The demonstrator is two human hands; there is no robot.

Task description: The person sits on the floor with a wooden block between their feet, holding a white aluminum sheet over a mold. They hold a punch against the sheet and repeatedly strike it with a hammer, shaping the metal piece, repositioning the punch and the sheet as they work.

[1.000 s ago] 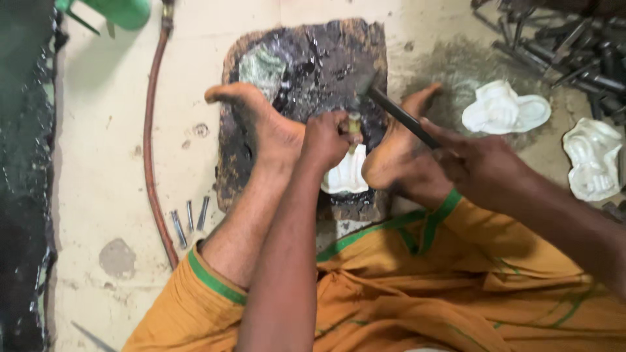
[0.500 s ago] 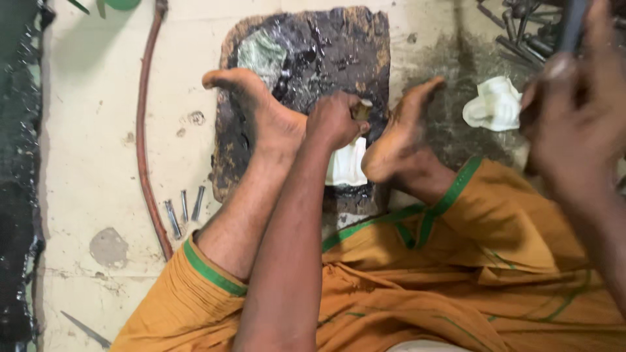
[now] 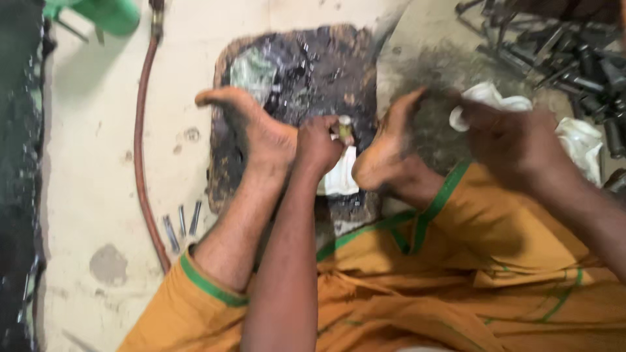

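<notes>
Left hand [image 3: 317,145], frame centre: fist closed on small peg [image 3: 344,128] above white piece [image 3: 340,176] | right hand [image 3: 515,140], upper right: blurred, grip unreadable | keep peg upright, feet bracing slab [image 3: 306,65].

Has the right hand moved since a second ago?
Yes. The right hand left the dark slab and swung right, toward the white pieces on the floor.
</notes>
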